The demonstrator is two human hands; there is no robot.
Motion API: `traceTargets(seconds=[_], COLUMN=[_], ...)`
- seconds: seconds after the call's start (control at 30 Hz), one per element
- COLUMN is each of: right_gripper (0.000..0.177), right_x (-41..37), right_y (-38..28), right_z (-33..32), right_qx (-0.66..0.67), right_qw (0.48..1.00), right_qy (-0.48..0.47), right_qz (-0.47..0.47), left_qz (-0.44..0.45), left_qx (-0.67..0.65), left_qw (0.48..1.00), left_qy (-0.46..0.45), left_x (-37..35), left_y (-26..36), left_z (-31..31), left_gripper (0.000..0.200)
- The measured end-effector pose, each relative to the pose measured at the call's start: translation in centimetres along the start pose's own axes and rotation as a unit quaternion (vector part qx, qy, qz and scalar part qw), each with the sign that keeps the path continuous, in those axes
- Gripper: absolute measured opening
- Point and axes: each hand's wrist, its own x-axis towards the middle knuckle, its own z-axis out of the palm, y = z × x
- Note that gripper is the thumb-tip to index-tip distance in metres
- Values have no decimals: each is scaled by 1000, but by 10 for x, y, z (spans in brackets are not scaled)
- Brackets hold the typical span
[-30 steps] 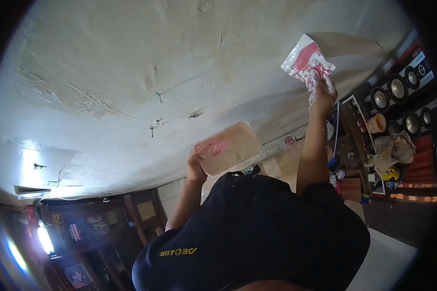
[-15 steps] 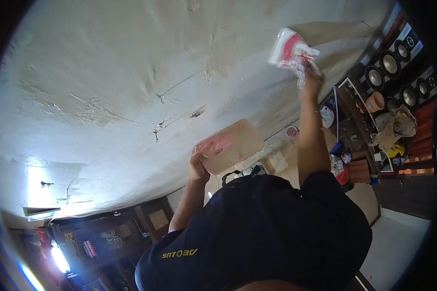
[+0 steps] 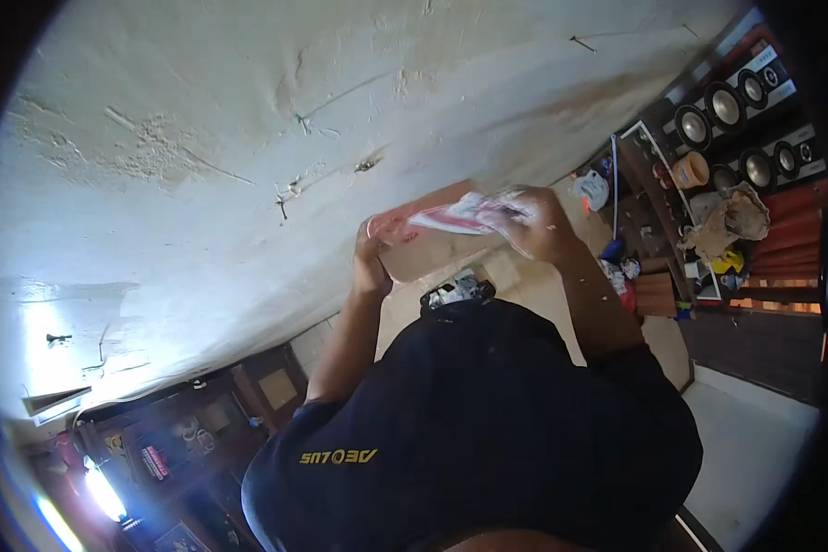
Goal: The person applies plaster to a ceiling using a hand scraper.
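Observation:
My left hand (image 3: 370, 262) is closed on the left edge of a shallow, clear rectangular plastic tray (image 3: 423, 259) with pinkish-red marks near that end. My right hand (image 3: 545, 228) grips a crumpled white-and-red plastic piece (image 3: 455, 217), smeared with white; motion blurs it, and I cannot make out exactly what it is. This piece lies over the tray's upper right part, hiding some of it. White specks dot my right hand and forearm. Beyond both hands rises a pale wall (image 3: 202, 248) with peeling, rough patches.
Nails and a hook (image 3: 282, 208) stick out of the wall. On the right stand speakers (image 3: 727, 106), an orange-tan bucket (image 3: 690, 170), a crumpled sack (image 3: 743, 213) and a dark shelf. A lit lamp (image 3: 106, 490) and dark cabinet (image 3: 212, 428) are at the lower left.
My right hand has come down from the wall at the upper right, bringing the white-and-red plastic piece over the tray. The tray has risen slightly in view, still in my left hand.

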Motion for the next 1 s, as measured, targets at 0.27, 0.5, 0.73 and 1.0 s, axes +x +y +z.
traceTargets(seconds=[0.27,0.5,0.73,1.0], right_gripper=[18,19,21,20], right_x=[2,10,27,40], right_y=[-11,-23,-21,-37], right_z=[43,43,53,61], right_qx=[-194,-193,-128,-103], right_qw=[961,969,981,984], right_qy=[-159,-134,-74,-131], right_qz=[-119,-70,-126,-56], left_qz=[-14,-9,49,34], left_qx=[-31,-14,15,-54], left_qw=[999,1000,998,994], left_qy=[-5,22,39,92], left_x=[2,1,-5,-14], left_y=[7,-3,-12,3], left_z=[9,-23,-36,-34], left_gripper=[55,52,57,38])
